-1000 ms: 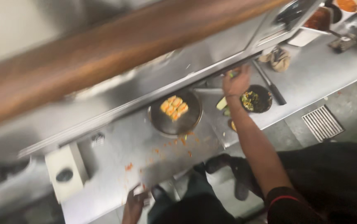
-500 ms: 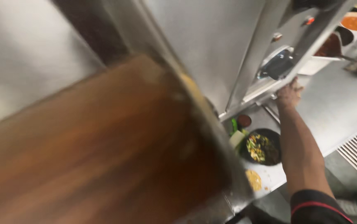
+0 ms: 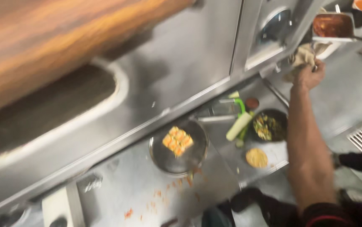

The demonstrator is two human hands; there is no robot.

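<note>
- While the right hand [image 3: 309, 75] is clamped on a crumpled beige cloth [image 3: 303, 55] below the sauce tray [image 3: 332, 26], a firm, steady grip seems wise.
- Left hand is out of view.
- Nearby on the counter [image 3: 139, 185] sits a steel plate [image 3: 179, 147].

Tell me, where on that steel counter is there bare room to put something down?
Bare steel lies left of the round pan, toward the white box, though flecked with orange crumbs. Right of the pan is crowded: dark bowl, green stalks, right hand above.
</note>
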